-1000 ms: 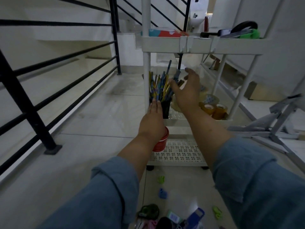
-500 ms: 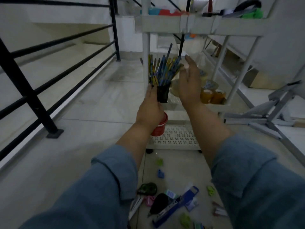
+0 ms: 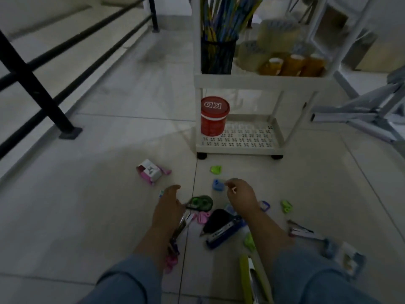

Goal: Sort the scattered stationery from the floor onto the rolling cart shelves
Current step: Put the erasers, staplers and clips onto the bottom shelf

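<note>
Stationery lies scattered on the tiled floor (image 3: 87,216) in front of the white rolling cart (image 3: 258,81), and both my hands are low over it. My left hand (image 3: 168,207) hangs just above the tiles with the fingers loosely bent and a little apart, holding nothing; its fingertips are just beside the green correction tape (image 3: 200,202). My right hand (image 3: 241,198) is near the blue sharpener (image 3: 218,184), with its fingers curled downward; a small pale spot shows at the thumb side, and I cannot tell if the fingers pinch something or are only bent.

Between my two wrists lie a pink piece (image 3: 202,217), a black object (image 3: 215,220) and a blue stapler (image 3: 225,232), close together; a metal tool (image 3: 182,224) lies partly under my left wrist, too blurred to name. A pink and white box (image 3: 151,171) lies apart to the left; a small green piece (image 3: 215,169) is near the cart wheels; a green clip (image 3: 286,206) lies to the right.

On the cart, the bottom shelf carries a red tub (image 3: 214,116) in its left corner; the shelf above carries a black mesh holder (image 3: 218,53) full of pencils (image 3: 223,16), and beside it several tape rolls (image 3: 291,64). A black railing (image 3: 32,84) runs along the left side.
</note>
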The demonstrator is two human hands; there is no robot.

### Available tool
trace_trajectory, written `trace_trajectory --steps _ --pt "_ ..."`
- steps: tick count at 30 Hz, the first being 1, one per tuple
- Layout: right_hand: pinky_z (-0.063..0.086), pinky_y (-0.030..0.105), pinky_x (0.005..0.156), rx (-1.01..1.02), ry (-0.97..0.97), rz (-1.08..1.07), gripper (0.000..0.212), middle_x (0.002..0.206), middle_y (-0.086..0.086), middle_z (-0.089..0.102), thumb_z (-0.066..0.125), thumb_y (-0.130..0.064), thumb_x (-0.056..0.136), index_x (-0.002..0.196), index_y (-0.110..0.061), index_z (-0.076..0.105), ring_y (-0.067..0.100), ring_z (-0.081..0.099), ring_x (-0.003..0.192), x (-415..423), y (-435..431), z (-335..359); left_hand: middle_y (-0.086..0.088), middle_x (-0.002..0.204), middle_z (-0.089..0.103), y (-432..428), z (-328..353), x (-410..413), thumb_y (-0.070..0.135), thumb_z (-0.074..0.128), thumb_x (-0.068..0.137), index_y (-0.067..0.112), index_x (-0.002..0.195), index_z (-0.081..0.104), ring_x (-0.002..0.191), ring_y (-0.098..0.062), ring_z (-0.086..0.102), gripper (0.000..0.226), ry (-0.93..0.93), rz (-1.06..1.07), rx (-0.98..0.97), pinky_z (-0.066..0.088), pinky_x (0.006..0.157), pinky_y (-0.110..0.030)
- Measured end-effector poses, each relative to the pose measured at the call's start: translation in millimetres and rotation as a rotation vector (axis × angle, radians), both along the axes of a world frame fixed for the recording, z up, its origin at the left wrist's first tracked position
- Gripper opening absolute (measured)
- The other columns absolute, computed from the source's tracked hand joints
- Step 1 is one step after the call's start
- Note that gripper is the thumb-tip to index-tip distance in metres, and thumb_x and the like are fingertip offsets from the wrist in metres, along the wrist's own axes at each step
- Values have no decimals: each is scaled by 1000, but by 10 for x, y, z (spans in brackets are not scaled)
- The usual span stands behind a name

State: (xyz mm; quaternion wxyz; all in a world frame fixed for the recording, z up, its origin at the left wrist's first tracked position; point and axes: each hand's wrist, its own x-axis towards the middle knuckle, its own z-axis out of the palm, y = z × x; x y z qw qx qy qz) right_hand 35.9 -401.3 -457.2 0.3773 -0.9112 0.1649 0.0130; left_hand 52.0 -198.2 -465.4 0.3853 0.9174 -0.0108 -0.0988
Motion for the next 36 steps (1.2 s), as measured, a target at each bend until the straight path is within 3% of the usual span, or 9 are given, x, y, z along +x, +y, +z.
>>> trace_trajectory --steps 4,8,14,20,23,26,30,33,36 --pt "38 29 95 -179 313 167 37 129 14 50 58 -12 89 126 -8 55 27 50 118 -54 -102 -168 -7 156 17 183 -201 205 -5 42 88 18 147 23 142 -28 22 66 81 -84 291 30 112 -40" --pt "38 29 101 -269 434 252 48 132 15 42 62 -10 86 132 -9 50 30 47 121 -31 -87 -187 -1 160 1 128 -239 388 1 36 93 30 150 5 146 -32 5 71 188 -239 536 22 115 -46" --pt "39 34 99 -286 427 224 43 133 19 44 54 -3 88 131 -7 48 34 47 120 -23 -26 -208 -6 146 30 101 -365 406 -3 39 91 26 137 42 122 -34 37 54 104 -224 560 41 97 -38" --pt "40 32 94 -241 412 194 40 131 19 43 58 -11 87 126 -5 47 33 47 118 -78 -68 -235 -10 128 43 118 -403 323 10 45 94 25 129 47 101 -35 48 38 19 -187 565 39 87 -34" --pt "39 27 88 -196 343 178 37 128 17 47 59 -10 87 123 -5 52 30 50 114 -122 -91 -234 -18 123 48 121 -373 295 11 49 94 19 126 52 98 -39 53 33 18 -28 328 42 88 -38" --pt "43 27 75 -12 190 -50 34 113 17 61 68 -7 80 112 -2 58 25 57 93 -137 -118 -199 -22 108 55 44 -245 331 13 57 92 11 121 56 80 -28 58 29 36 174 -169 51 72 -35" --pt "54 28 66 574 115 -323 39 101 18 65 74 -4 77 113 -1 58 22 60 78 -57 -132 14 -11 111 49 -321 48 307 10 53 94 14 117 52 86 -15 54 23 311 229 -839 55 59 -18" --pt "56 26 61 934 131 -356 36 87 9 63 67 0 82 116 -6 57 20 62 71 -9 -144 250 -7 112 54 -610 169 185 14 46 97 17 125 51 90 -16 56 29 584 216 -1050 55 71 -24" --pt "57 27 65 996 134 -281 32 87 10 64 58 5 86 115 -10 59 21 64 74 -44 -215 377 -5 100 62 -814 164 54 15 42 99 15 129 51 88 -16 58 31 715 171 -1064 50 80 -29"
